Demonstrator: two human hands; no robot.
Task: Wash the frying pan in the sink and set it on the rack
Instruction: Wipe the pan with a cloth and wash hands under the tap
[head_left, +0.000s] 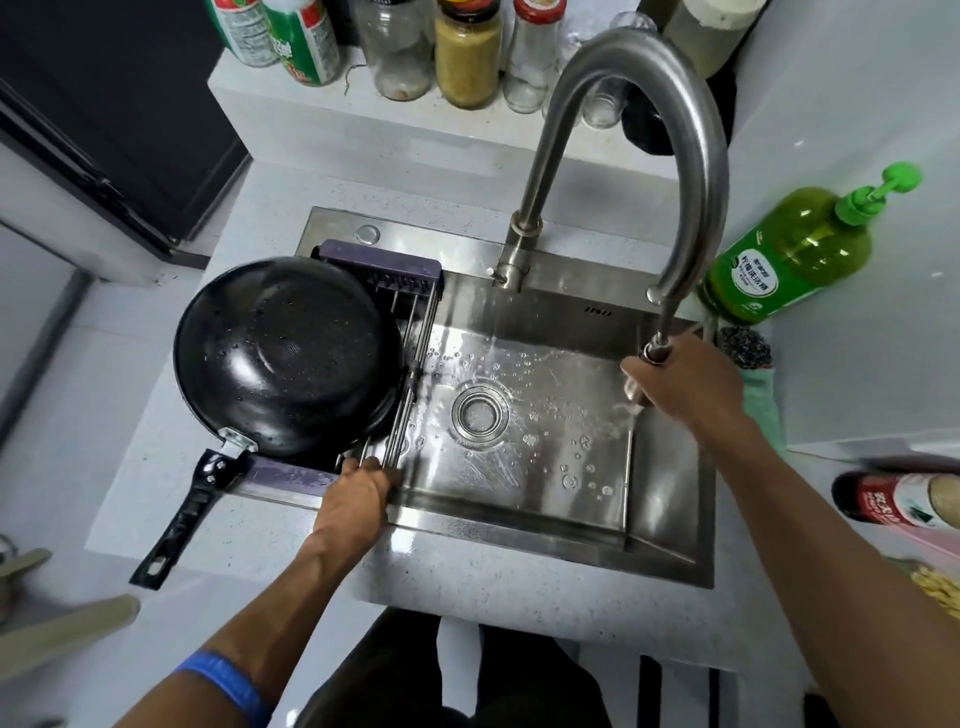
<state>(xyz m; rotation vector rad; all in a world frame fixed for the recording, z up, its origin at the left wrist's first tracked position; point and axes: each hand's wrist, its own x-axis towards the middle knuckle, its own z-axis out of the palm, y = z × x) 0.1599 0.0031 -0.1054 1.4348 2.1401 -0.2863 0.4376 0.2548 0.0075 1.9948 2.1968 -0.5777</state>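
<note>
Viewed from above: a steel sink (670, 540) set into a pale desk (493, 592). Black frying pan (288, 353) resting upside down on a purple-ended wire rack (410, 332) across the sink's left side, base up and beaded with water, probably turned over so it drains. Handle (182, 514) sticking out toward the lower left, over the desk edge, clear of the basin.

Left hand (358, 493) at the near end of the rack, fingers curled over the wire rods, holding them, likely to steady or slide the rack. Blue band (223, 680) on that wrist.

Right hand (680, 384) wrapped round the pull-out spray head (655, 353) of the tall arched tap (691, 156), holding it firmly and aiming it down at the right side of the basin. Water running from beneath the hand; droplets and bubbles scattered around the drain (480, 413). Probably a rinse of the sink itself, since the pan seems washed and already placed.

Green pump bottle (789, 254) lying tilted on the desk right of the tap, within reach. Jars and bottles (467, 52) lined along the ledge behind.
</note>
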